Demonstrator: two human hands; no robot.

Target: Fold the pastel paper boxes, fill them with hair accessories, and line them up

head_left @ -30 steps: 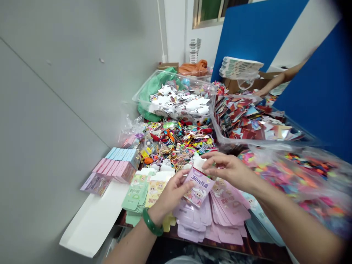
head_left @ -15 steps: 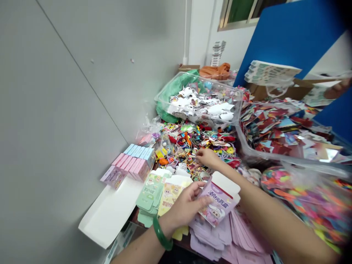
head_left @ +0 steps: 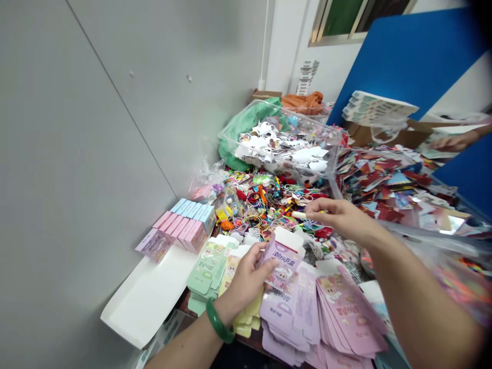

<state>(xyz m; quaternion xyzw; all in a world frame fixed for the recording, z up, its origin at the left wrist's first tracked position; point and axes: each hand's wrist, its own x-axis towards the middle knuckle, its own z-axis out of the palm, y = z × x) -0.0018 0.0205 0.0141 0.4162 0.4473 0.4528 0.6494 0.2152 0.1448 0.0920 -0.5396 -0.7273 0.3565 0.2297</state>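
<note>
My left hand [head_left: 251,271], with a green bangle [head_left: 219,322] at the wrist, grips a small purple cardboard box [head_left: 282,264] whose top flaps stand up. To its right and a little farther off, my right hand [head_left: 332,215] pinches a small whitish stick-like piece [head_left: 299,215]; its kind is too small to tell. Under that hand spreads a heap of colourful small trinkets and cords [head_left: 265,200]. Flat folded boxes lie below my left hand: green [head_left: 207,269], yellow [head_left: 246,315], purple [head_left: 286,318] and pink [head_left: 348,307].
Filled pink and blue boxes [head_left: 188,225] stand in a row on a long white tray [head_left: 148,294] by the grey wall. Clear bins hold white paper cutouts [head_left: 282,146] and reddish cards [head_left: 388,179]. Another person's hand [head_left: 453,141] is at the far right, near a blue panel [head_left: 403,56].
My right hand has moved right, up from the trinket heap, with the whitish piece in its fingers. My left hand has shifted slightly left with the purple box. The other person's hand has also moved.
</note>
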